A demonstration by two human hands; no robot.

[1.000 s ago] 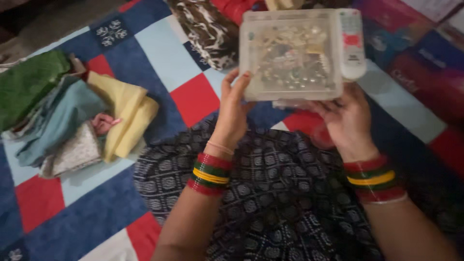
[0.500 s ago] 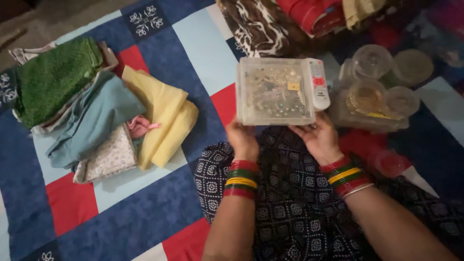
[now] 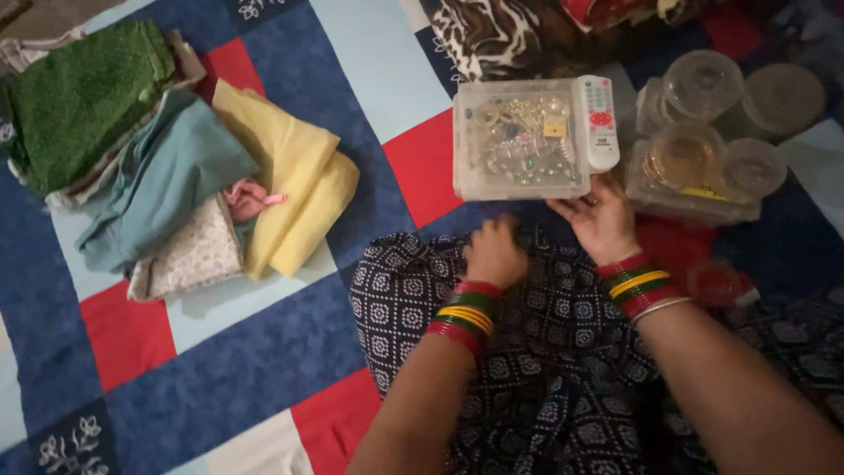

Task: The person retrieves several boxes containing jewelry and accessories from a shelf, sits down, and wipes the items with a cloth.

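Note:
A clear plastic box (image 3: 519,139) full of small jewellery rests on the patchwork quilt (image 3: 264,343), with a white remote control (image 3: 598,123) lying along its right side. My left hand (image 3: 494,253) is curled loosely on my dark patterned lap (image 3: 492,369), just below the box and off it. My right hand (image 3: 600,220) sits at the box's lower right corner with its fingers spread, touching or nearly touching the edge. Both wrists wear red, green and yellow bangles.
Folded cloths in green, teal, yellow and white (image 3: 167,167) are heaped at the left. Several clear round-lidded containers (image 3: 712,141) stand right of the box. A brown-and-white patterned cloth (image 3: 492,35) lies behind it. A red object (image 3: 716,281) sits by my right wrist.
The box has come down from in front of me onto the quilt. My left hand has let go and drawn back to my lap; my right hand has opened beside it.

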